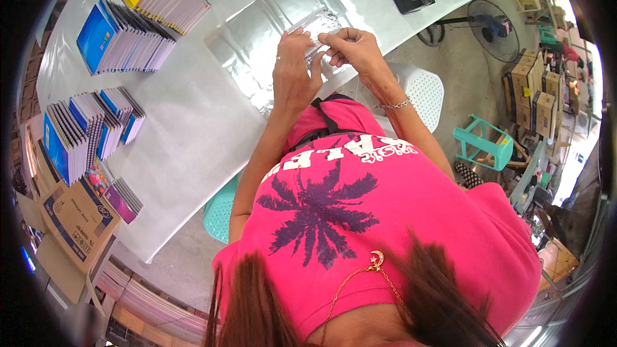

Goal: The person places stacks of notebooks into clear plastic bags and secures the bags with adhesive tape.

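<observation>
Grip: right hand (361, 50) pinched on clear, glossy plastic film (270, 22); whether the left hand (297, 67) grasps cannot be told
Left hand curls over the film beside the right; film lies mostly flat on the smooth white desk (177, 135), directly before the person's pink printed shirt (411, 205); blue-covered, spiral-bound notebooks (128, 45) stand well apart, toward the desk's left side
</observation>
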Tool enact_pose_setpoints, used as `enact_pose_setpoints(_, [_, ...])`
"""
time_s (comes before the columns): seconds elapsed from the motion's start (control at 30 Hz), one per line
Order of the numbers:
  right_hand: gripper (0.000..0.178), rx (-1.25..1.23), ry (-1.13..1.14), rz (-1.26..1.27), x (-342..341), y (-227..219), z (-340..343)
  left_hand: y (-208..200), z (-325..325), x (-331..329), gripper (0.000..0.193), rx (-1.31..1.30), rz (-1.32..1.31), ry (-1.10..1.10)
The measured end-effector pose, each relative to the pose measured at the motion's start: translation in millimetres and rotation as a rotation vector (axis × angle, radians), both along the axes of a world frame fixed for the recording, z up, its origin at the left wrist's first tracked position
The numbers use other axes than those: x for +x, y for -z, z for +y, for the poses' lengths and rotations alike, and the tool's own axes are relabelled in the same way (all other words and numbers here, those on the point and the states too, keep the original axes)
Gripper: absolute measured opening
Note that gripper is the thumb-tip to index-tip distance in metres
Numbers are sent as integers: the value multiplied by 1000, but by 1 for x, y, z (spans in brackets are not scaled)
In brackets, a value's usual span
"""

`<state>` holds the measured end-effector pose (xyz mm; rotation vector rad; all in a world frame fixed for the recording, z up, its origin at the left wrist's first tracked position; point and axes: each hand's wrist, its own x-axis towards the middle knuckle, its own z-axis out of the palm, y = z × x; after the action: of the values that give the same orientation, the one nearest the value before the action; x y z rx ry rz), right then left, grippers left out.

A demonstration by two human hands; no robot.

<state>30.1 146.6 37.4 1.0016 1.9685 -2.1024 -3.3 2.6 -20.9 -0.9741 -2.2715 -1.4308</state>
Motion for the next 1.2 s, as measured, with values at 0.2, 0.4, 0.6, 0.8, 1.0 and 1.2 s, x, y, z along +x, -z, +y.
enact_pose_setpoints(0.2, [29, -93, 44, -6, 3, 8, -1, -28, -8, 1, 78, -540, -40, -86])
enact_pose_setpoints(0.4, [32, -104, 55, 94, 7, 29, -3, -23, -11, 1, 79, -502, -71, -45])
enact_pose_setpoints(0.6, [35, 101, 66, 264, 13, 54, -11, -25, -11, 2, 80, -506, -70, -42])
enact_pose_setpoints(0.8, [35, 534, -38, 99, 33, 104, 26, -30, -9, 9, 81, -495, -151, -18])
enact_pose_setpoints(1.0, [71, 18, -78, 207, -4, 46, 50, -19, -4, 8, 70, 427, -1150, -219])
enact_pose_setpoints(1.2, [82, -104, -354, -13, -22, 15, 42, -25, -1, 20, 87, 699, -1558, -153])
